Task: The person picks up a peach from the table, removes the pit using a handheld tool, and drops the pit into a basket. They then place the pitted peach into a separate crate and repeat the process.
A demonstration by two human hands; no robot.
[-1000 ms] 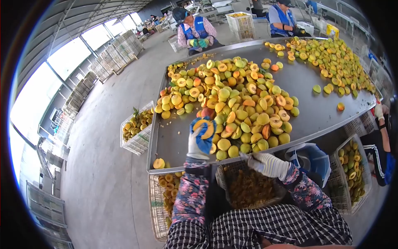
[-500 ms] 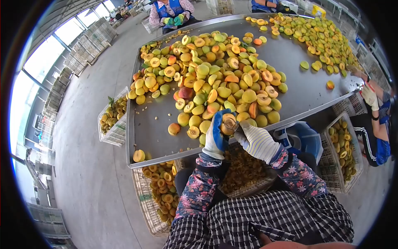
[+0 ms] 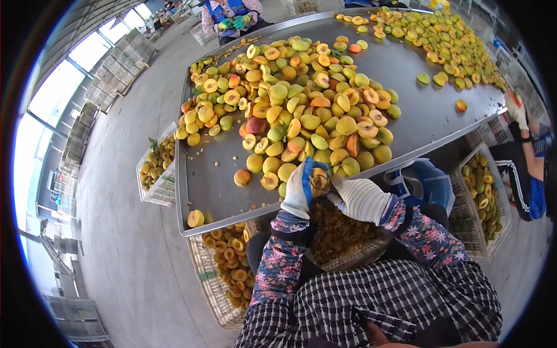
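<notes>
a halved fruit [image 3: 318, 181] sits just past the near edge of the desk [image 3: 217, 194], cut face up and brown at its middle. the left hand [image 3: 299, 188], gloved in white and blue, is curled around it, fingers closed on the rind. the right hand [image 3: 360, 198], in a striped glove, comes in from the other side with fingers bent together, their tips at the fruit's edge; whether they pinch a small tool i cannot tell from here.

to do this well, i'd say, let the left hand cup the half firmly without squashing it, cut face turned up, and make the right hand's strokes short and clear of the left fingertips. staying low over the crate [image 3: 357, 256] of brown scraps would catch whatever drops.

up the desk lies a big heap of fruit [image 3: 301, 110], whole and halved. a crate [image 3: 203, 272] of halves stands at the left, a blue bucket [image 3: 432, 184] at the right. across the desk, another person's gloved hands [image 3: 233, 23] meet.
</notes>
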